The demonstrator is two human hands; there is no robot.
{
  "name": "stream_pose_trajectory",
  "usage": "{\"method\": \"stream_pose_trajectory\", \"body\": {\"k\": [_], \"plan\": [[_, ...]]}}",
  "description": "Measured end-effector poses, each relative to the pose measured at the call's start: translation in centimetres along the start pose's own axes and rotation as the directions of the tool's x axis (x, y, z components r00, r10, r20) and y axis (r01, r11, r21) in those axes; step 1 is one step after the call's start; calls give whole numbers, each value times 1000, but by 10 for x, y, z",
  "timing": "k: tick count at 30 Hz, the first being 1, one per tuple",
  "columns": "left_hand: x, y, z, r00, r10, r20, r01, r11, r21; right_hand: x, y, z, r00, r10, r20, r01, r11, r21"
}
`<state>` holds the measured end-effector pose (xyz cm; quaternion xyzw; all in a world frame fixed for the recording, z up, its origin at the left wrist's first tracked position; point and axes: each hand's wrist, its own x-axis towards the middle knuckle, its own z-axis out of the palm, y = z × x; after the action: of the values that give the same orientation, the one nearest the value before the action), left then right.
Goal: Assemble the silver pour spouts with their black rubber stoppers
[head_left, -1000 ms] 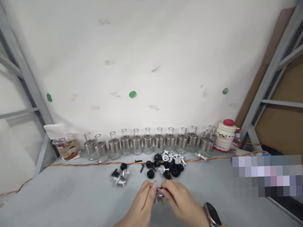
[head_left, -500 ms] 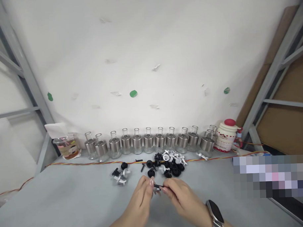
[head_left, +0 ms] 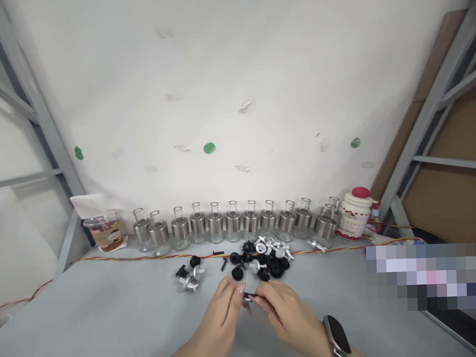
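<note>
- Left hand [head_left: 225,307]: thumb and fingers closed in a pinch on the left end of a small dark part [head_left: 249,295]; how far the other fingers curl, I cannot tell.
- Right hand [head_left: 280,304]: thumb and forefinger shut on the part's right end. Held from 2 sides, so slight a piece is probably easier to steady.
- Under it, between the hands, shows a silvery bit [head_left: 247,300] — joined or separate, I cannot tell.
- Just beyond the fingers lies a heap of black and silver pieces [head_left: 276,271], likely there for easy reach; a smaller group [head_left: 188,286] lies left of it.
- 12 bottles [head_left: 233,220] with metal sleeves line the bench's back edge, seemingly out of the hands' way.
- A cup [head_left: 107,236] stands at the back left corner, a jar [head_left: 354,216] towards the back right.
- The grey bench [head_left: 90,319] meets a white wall [head_left: 234,69] between metal frames [head_left: 51,133].
</note>
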<state>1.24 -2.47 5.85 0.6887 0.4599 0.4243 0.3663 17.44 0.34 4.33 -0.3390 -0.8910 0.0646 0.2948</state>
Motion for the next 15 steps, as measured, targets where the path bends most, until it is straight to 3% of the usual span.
{"method": "stream_pose_trajectory", "body": {"k": [8, 15], "plan": [[-3, -3, 0, 999, 3, 49, -2, 1000, -24, 0, 0, -1, 1000, -8, 28, 8, 1000, 2], [-1, -4, -1, 999, 28, 26, -28, 1000, 8, 2, -1, -2, 1000, -28, -2, 28, 1000, 2]]}}
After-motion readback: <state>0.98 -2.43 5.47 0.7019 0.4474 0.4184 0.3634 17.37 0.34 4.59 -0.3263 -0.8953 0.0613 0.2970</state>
